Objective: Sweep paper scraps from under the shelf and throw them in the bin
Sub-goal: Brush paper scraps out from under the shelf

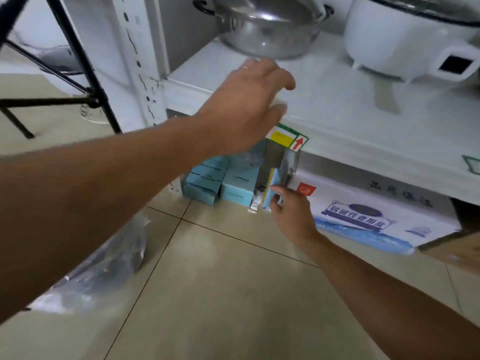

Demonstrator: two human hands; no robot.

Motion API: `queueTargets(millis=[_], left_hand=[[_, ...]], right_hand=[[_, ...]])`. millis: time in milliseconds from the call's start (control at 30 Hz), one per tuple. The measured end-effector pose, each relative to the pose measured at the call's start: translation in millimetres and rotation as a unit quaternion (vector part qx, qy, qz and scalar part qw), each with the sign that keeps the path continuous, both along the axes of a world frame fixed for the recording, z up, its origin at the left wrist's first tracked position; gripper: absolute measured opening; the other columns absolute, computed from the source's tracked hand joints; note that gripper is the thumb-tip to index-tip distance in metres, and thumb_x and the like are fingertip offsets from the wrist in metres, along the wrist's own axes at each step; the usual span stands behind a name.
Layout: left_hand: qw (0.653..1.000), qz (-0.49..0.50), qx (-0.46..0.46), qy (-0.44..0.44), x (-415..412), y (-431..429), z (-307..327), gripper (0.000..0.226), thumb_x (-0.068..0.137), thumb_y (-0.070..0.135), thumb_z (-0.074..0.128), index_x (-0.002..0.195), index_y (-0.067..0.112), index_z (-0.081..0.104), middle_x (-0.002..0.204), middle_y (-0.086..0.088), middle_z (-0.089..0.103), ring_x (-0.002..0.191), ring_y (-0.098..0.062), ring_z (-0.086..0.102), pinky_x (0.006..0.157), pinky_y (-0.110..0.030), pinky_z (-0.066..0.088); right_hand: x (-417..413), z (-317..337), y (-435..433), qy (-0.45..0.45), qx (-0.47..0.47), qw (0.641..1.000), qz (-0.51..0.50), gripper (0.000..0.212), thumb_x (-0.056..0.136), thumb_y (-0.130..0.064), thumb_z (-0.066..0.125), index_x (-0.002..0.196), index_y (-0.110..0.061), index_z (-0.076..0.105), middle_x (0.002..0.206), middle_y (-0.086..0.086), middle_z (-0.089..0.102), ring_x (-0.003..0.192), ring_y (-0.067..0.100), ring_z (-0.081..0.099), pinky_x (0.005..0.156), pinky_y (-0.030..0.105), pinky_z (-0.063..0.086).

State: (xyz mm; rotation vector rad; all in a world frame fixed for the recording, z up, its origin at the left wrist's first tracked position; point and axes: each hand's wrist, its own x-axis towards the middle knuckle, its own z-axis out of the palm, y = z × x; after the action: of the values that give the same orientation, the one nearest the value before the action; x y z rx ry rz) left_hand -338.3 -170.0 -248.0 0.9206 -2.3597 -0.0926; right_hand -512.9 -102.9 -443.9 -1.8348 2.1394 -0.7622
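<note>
My left hand [244, 105] rests on the front edge of the white shelf [337, 113], fingers spread, thumb under the lip. My right hand [291, 209] reaches low under the shelf and its fingers pinch a light-blue box [272, 188] standing on the floor. Beside that box lies a small white paper scrap [254, 203] on the tile. No broom or bin is in sight.
Several blue boxes [220, 183] and a large white carton [376, 214] with blue print sit under the shelf. A steel pot [267, 27] and a white cooker [405, 40] stand on the shelf. A plastic bag [98, 266] lies on the floor left; a black stand [78, 74] is behind.
</note>
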Motion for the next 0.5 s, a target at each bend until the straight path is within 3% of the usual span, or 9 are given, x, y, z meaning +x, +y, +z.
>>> queueTargets(millis=[133, 200, 400, 500], left_hand=[[0.992, -0.016, 0.056, -0.114, -4, -31, -11, 0.045, 0.096, 0.042, 0.041, 0.135, 0.022, 0.05, 0.13, -0.004, 0.047, 0.12, -0.027, 0.042, 0.103, -0.042, 0.032], [0.99, -0.017, 0.05, -0.134, -4, -36, -15, 0.045, 0.097, 0.045, 0.038, 0.137, 0.026, 0.046, 0.131, -0.002, 0.044, 0.121, -0.025, 0.039, 0.102, -0.04, 0.027], [0.984, -0.018, 0.084, -0.159, -4, -40, -8, 0.046, 0.098, 0.044, 0.035, 0.14, 0.028, 0.039, 0.139, -0.001, 0.037, 0.126, -0.025, 0.034, 0.104, -0.04, 0.023], [0.983, -0.017, 0.083, -0.165, -7, -40, -8, 0.047, 0.098, 0.043, 0.036, 0.142, 0.027, 0.038, 0.142, -0.001, 0.035, 0.129, -0.025, 0.032, 0.106, -0.041, 0.023]], right_hand=[[14, -3, -38, 0.118, -0.028, 0.993, -0.004, 0.032, 0.084, -0.011, 0.065, 0.116, -0.014, 0.068, 0.086, 0.02, 0.075, 0.077, 0.037, 0.072, 0.064, 0.036, 0.057], [22, -7, -55, 0.142, -0.028, 0.989, -0.038, 0.035, 0.087, -0.009, 0.062, 0.121, -0.015, 0.064, 0.089, 0.019, 0.074, 0.08, 0.037, 0.071, 0.069, 0.038, 0.057], [40, -21, -91, 0.076, 0.035, 0.987, -0.134, 0.019, 0.094, -0.012, 0.054, 0.107, -0.007, 0.066, 0.108, 0.017, 0.073, 0.099, 0.034, 0.07, 0.078, 0.037, 0.056], [37, -25, -88, 0.086, 0.104, 0.986, -0.098, 0.023, 0.093, -0.008, 0.054, 0.113, -0.006, 0.064, 0.118, 0.018, 0.07, 0.108, 0.036, 0.067, 0.085, 0.042, 0.056]])
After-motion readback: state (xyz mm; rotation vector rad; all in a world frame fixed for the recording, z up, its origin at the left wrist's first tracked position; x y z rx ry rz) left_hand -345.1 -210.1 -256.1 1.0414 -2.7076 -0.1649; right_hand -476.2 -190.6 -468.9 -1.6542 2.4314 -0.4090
